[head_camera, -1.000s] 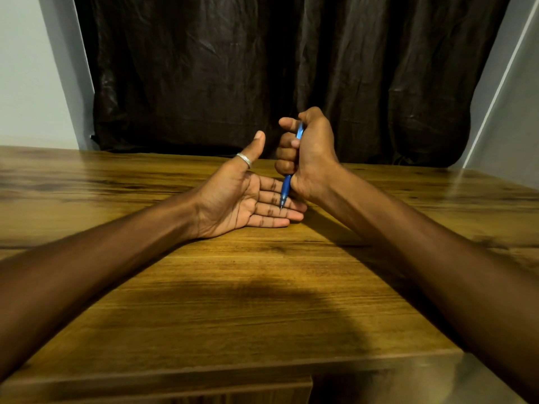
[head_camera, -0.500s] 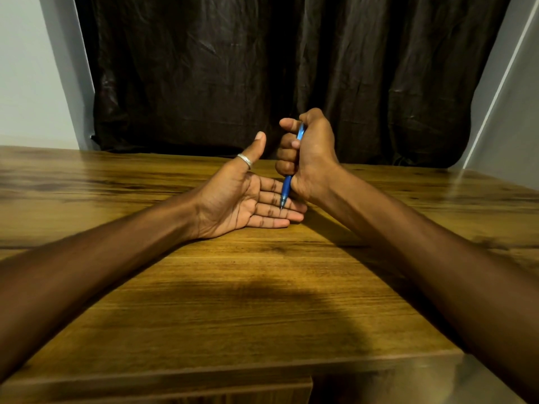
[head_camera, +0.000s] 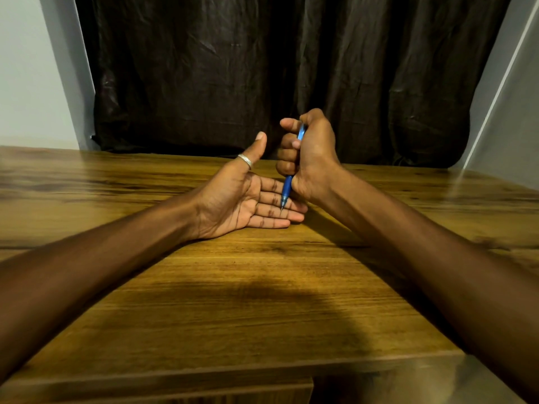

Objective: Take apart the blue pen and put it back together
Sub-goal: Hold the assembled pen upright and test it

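Observation:
My right hand (head_camera: 312, 158) is closed in a fist around the blue pen (head_camera: 287, 189), which stands nearly upright with its tip pointing down. The thumb sits at the pen's top end. The pen tip touches or hovers just over the fingers of my left hand (head_camera: 242, 199). That hand lies palm up on the wooden table (head_camera: 233, 301), fingers flat and together, thumb raised, a silver ring on the thumb. The fist hides most of the pen's barrel.
A dark curtain (head_camera: 262, 68) hangs behind the table's far edge, with pale walls on both sides. Both forearms rest across the tabletop. The table's near edge (head_camera: 204, 371) runs along the bottom of the view.

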`<state>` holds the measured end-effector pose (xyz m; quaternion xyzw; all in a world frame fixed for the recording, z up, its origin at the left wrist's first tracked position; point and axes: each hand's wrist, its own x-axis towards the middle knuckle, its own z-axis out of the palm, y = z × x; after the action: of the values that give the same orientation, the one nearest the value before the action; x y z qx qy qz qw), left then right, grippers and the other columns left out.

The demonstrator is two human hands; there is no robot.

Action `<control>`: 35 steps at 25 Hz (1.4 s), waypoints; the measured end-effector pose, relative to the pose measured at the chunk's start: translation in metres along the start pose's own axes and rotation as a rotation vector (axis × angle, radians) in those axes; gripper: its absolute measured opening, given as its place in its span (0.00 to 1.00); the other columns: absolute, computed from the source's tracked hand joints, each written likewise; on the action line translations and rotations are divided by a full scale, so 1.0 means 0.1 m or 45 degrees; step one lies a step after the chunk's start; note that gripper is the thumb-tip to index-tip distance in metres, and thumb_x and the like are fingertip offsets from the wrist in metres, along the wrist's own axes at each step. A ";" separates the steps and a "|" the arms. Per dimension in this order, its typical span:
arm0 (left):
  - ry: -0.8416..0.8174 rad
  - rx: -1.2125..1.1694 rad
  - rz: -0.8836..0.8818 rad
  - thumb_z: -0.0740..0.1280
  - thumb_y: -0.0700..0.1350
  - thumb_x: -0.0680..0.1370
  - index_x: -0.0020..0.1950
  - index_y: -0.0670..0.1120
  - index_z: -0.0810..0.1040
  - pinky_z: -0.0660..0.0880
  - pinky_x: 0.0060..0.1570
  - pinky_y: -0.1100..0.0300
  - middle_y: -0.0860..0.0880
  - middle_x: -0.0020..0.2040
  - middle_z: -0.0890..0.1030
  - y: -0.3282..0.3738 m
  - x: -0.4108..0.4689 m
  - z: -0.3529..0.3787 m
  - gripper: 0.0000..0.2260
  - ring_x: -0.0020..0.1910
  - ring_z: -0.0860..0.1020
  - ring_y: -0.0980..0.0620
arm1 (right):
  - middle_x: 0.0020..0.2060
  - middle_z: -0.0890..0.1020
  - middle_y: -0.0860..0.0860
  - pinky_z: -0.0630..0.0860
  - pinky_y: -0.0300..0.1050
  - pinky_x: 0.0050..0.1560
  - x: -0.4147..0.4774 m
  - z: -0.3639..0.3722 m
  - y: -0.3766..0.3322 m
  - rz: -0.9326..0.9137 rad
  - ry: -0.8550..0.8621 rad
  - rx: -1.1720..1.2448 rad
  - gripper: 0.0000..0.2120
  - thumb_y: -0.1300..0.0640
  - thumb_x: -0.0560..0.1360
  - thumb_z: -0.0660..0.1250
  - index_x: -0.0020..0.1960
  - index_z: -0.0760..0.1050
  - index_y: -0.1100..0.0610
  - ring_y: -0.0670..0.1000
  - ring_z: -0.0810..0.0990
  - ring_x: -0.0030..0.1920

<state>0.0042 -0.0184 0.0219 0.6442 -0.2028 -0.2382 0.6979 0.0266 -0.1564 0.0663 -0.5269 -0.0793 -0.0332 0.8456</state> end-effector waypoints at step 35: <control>0.008 0.083 0.029 0.55 0.71 0.77 0.67 0.37 0.75 0.79 0.61 0.51 0.35 0.60 0.83 -0.01 -0.01 0.03 0.40 0.62 0.82 0.41 | 0.22 0.64 0.45 0.55 0.38 0.22 0.03 -0.03 0.01 -0.017 -0.002 -0.024 0.14 0.51 0.82 0.51 0.49 0.73 0.58 0.45 0.59 0.21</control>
<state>0.0021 -0.0202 0.0215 0.6648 -0.2158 -0.2215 0.6800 0.0297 -0.1583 0.0652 -0.5343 -0.0832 -0.0394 0.8403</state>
